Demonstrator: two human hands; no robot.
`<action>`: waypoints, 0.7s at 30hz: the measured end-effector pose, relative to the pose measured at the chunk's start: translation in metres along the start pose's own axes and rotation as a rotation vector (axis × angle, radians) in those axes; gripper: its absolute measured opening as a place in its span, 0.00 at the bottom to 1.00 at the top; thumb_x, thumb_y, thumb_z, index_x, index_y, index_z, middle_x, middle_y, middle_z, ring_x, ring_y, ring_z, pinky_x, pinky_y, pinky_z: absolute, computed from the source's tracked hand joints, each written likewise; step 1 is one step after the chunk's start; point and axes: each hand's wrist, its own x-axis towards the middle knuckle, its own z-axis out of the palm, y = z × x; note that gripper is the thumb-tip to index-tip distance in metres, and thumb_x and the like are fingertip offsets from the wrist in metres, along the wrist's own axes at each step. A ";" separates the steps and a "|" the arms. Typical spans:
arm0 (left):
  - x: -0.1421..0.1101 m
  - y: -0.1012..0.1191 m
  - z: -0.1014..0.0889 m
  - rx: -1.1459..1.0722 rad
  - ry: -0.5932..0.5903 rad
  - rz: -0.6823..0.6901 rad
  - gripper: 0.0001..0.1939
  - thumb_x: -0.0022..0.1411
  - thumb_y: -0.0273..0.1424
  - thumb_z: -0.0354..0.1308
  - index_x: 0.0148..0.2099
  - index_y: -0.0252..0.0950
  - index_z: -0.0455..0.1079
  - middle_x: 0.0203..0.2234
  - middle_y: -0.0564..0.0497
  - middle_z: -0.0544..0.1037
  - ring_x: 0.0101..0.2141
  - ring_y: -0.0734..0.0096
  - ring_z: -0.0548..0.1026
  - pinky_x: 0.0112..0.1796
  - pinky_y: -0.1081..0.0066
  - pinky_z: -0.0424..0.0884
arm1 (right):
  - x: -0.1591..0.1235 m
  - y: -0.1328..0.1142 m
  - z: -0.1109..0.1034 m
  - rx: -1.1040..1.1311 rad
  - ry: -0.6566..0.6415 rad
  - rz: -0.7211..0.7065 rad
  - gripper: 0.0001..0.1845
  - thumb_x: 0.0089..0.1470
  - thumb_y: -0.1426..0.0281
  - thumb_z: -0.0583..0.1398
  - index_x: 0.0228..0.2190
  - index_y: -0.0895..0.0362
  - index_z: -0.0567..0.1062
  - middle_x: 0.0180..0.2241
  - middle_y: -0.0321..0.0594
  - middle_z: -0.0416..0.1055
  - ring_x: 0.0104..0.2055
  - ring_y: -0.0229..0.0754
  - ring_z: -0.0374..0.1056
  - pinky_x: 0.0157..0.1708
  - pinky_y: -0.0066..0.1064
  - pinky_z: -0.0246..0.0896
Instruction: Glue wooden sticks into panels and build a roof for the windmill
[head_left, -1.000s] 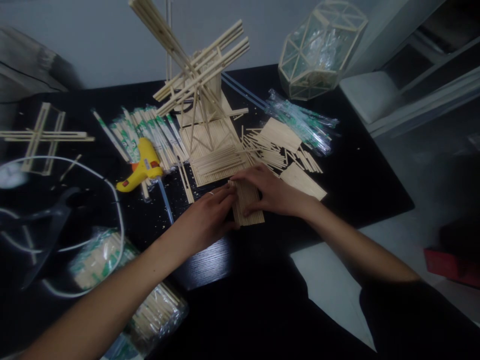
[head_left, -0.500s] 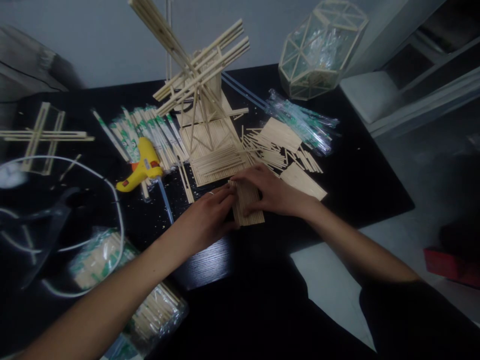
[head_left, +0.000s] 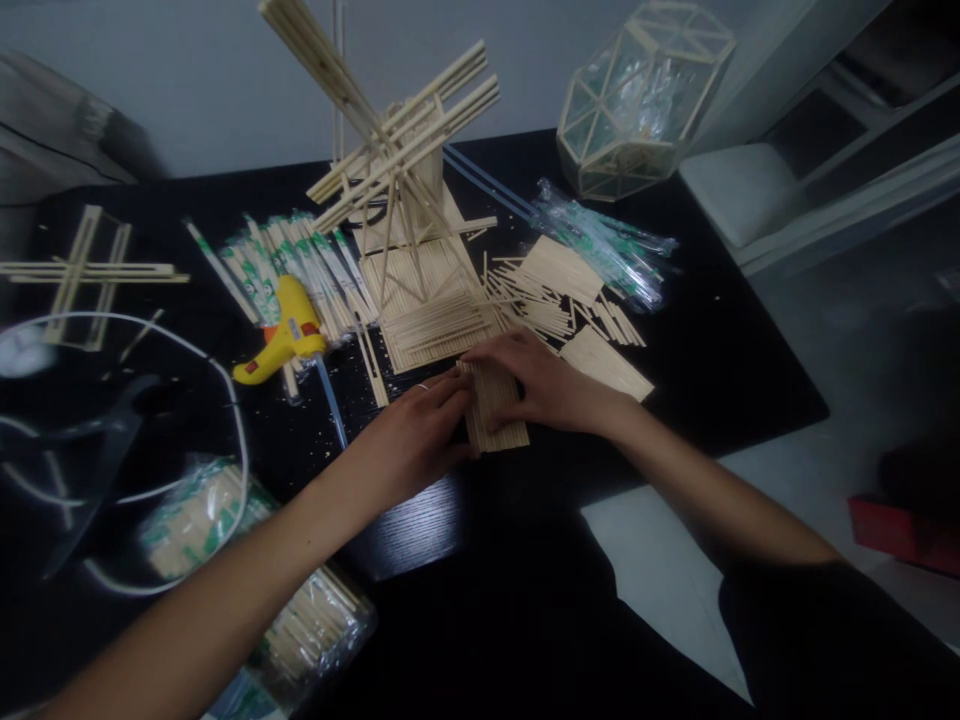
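Observation:
Between my hands is a small panel of wooden sticks (head_left: pixel 495 400) laid side by side, near the front of the black table. My left hand (head_left: pixel 424 430) grips its left edge, fingers bent, a ring on one of them. From the other side my right hand (head_left: pixel 536 380) holds the panel, with fingers at its far end and the thumb on its face. Just beyond lies a larger stick base (head_left: pixel 394 345) with a layer of thin sticks (head_left: pixel 442 325) on it. A windmill-like stick model (head_left: pixel 405 150) with crossed blades rises from the base.
A yellow glue gun (head_left: pixel 289 335) lies left, beside wrapped chopsticks (head_left: pixel 300 255). Cut sticks (head_left: pixel 540 315) and flat panels (head_left: pixel 607 365) sit right. Farther off are plastic wrappers (head_left: pixel 607 245) and a faceted frame (head_left: pixel 645 100). A white cable (head_left: pixel 240 430) loops near the pliers (head_left: pixel 112 440).

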 end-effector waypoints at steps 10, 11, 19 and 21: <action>0.000 0.000 -0.001 -0.001 -0.007 -0.003 0.18 0.62 0.26 0.70 0.52 0.34 0.70 0.56 0.37 0.77 0.59 0.48 0.77 0.57 0.51 0.79 | -0.001 -0.003 -0.002 -0.011 0.009 -0.001 0.41 0.44 0.65 0.79 0.58 0.51 0.74 0.56 0.45 0.74 0.63 0.59 0.62 0.63 0.54 0.60; 0.000 0.001 -0.001 -0.002 -0.011 -0.006 0.19 0.62 0.26 0.71 0.52 0.34 0.70 0.56 0.37 0.77 0.59 0.48 0.77 0.57 0.51 0.79 | -0.001 -0.003 -0.002 -0.009 0.010 0.002 0.40 0.44 0.65 0.79 0.58 0.50 0.74 0.56 0.45 0.74 0.63 0.59 0.62 0.63 0.55 0.60; 0.000 0.001 0.000 -0.005 -0.015 -0.012 0.20 0.61 0.27 0.71 0.53 0.34 0.70 0.56 0.38 0.77 0.61 0.48 0.76 0.59 0.50 0.77 | 0.000 -0.002 0.000 -0.013 0.015 0.004 0.41 0.43 0.65 0.79 0.58 0.50 0.74 0.56 0.45 0.75 0.62 0.59 0.62 0.62 0.56 0.60; 0.000 0.000 0.000 -0.008 -0.017 -0.011 0.21 0.62 0.28 0.71 0.54 0.35 0.69 0.57 0.38 0.77 0.61 0.48 0.76 0.60 0.49 0.77 | 0.000 -0.002 0.000 -0.010 0.014 0.005 0.41 0.44 0.65 0.79 0.58 0.49 0.74 0.56 0.45 0.75 0.62 0.59 0.62 0.62 0.56 0.60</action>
